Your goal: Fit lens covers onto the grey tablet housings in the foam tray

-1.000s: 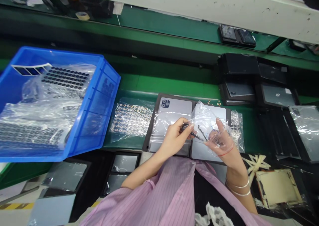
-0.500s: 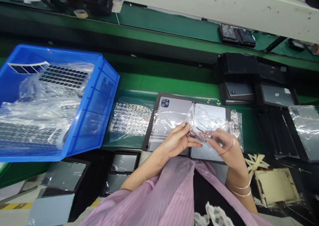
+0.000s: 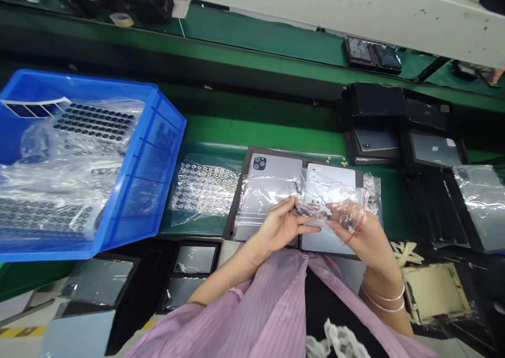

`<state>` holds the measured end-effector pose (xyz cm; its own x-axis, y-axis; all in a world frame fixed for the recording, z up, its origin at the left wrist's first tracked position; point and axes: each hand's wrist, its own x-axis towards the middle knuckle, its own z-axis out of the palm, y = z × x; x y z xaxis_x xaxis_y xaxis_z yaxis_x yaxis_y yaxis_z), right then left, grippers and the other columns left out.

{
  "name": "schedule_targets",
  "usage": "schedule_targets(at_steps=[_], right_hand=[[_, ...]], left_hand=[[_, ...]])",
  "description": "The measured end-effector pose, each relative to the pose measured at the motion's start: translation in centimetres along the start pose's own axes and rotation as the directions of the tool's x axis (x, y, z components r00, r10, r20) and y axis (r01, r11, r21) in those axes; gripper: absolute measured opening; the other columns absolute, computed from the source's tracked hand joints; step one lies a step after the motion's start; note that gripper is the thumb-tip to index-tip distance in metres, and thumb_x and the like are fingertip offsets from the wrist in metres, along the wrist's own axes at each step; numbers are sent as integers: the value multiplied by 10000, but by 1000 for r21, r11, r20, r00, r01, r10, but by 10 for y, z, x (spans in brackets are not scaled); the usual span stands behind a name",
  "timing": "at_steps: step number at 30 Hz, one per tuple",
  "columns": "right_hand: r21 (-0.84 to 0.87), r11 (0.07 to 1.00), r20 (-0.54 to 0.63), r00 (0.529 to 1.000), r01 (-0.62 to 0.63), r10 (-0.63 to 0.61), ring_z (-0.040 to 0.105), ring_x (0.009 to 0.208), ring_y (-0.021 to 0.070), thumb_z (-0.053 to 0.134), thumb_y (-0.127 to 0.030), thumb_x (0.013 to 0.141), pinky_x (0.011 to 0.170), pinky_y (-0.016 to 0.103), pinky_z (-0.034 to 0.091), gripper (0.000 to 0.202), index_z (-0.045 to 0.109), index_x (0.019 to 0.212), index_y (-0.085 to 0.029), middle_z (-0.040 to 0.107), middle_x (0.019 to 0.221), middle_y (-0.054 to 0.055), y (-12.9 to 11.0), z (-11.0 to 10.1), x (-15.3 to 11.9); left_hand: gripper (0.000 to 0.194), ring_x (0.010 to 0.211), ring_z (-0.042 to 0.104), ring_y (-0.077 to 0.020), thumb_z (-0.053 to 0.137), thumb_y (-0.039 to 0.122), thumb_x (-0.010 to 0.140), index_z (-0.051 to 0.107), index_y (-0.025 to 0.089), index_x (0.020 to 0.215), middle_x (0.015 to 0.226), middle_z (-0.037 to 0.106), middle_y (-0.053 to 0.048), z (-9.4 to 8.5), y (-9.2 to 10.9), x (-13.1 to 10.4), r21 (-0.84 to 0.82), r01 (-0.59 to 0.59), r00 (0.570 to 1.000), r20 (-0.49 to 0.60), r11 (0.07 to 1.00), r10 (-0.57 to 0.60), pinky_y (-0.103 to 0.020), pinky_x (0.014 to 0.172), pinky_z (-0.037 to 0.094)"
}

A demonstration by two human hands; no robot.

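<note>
A clear zip bag (image 3: 335,190) with a red seal line and small dark parts inside is stretched between my hands. My left hand (image 3: 278,226) pinches its left side between thumb and index finger, the other fingers extended below. At its right side, my right hand (image 3: 357,230) has the fingers closed on the plastic, partly behind the film. Under the hands lie two grey tablet-like panels in a dark tray: a left panel (image 3: 282,166) with a camera cluster, and a right panel (image 3: 329,245). Another clear sleeve covers part of the left panel.
A blue crate (image 3: 136,189) with bagged sheets of dark rings stands at left. Beside it lies a bagged sheet of metallic rings (image 3: 205,189). Stacked dark trays (image 3: 376,102) are at back right, a cream frame (image 3: 437,292) at lower right. Loose small rings (image 3: 344,161) lie behind the tray.
My right hand has tilted slightly and its forearm has shifted a little to the right. The bag and dark parts between my fingers have shifted. My left hand stays nearly in place.
</note>
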<state>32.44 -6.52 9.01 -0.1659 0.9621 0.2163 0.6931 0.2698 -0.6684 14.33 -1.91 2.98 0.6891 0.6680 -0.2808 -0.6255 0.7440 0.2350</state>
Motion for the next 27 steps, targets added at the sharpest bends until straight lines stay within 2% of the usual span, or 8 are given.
schedule_targets(at_steps=[4,8,11,15,18,20,23,27], right_hand=[[-31,998,5,998,56,-55,637,848,173,571,-317,880,761,287,515,219,601,1077,-226,663,961,42,-2,-4,1],[-14,999,35,998,51,-50,619,959,207,574,-331,879,833,332,509,254,577,1109,-224,648,1038,71,-2,-5,2],[-54,997,62,997,57,-54,602,1010,222,571,-354,878,855,355,506,333,545,1179,-216,624,1087,89,0,-7,3],[-88,995,125,991,56,-44,575,1085,229,575,-369,872,909,356,485,411,504,1240,-201,602,1163,96,1,-12,3],[-94,996,154,988,15,0,603,1009,220,585,-363,860,850,335,504,419,502,1239,-207,611,1156,87,-1,-16,3],[-83,996,171,985,8,6,617,943,208,577,-338,861,799,321,513,394,508,1229,-216,615,1140,84,-2,-17,2],[-63,998,186,983,18,-6,620,914,200,541,-281,875,773,316,514,350,519,1220,-223,607,1147,91,-1,-17,1],[-23,999,212,976,43,-37,611,968,210,534,-259,877,822,333,508,365,508,1239,-225,599,1167,94,1,-17,0]], left_hand=[[196,877,678,-234,529,325,883,587,166,982,1018,688,-97,-4,-9,3,-65,19,1000,11,998,-18,-416,799,525],[302,1053,616,-225,578,373,836,592,147,1035,1101,663,-112,-7,-23,5,-165,50,999,0,985,-51,-361,906,470],[231,1135,573,-250,598,280,818,601,150,1009,1125,655,-113,-9,-30,4,-145,108,994,26,984,-106,-397,961,434],[147,1035,632,-215,546,120,842,598,158,974,1002,688,-78,-10,-32,6,-114,80,994,-60,990,-87,-385,943,451],[118,926,663,-184,503,134,884,587,146,966,968,689,-73,-11,-31,9,-114,68,983,-159,991,-86,-355,891,481],[124,941,659,-184,493,155,897,573,152,992,1008,681,-79,-12,-30,10,-110,68,981,-174,992,-86,-353,877,486],[151,1026,631,-217,512,244,899,559,177,1026,1045,676,-85,-13,-30,9,-121,87,988,-116,989,-101,-392,875,484],[349,1182,532,-289,583,426,836,573,177,1080,1147,651,-112,-14,-34,6,-151,158,987,66,976,-150,-448,863,479]])
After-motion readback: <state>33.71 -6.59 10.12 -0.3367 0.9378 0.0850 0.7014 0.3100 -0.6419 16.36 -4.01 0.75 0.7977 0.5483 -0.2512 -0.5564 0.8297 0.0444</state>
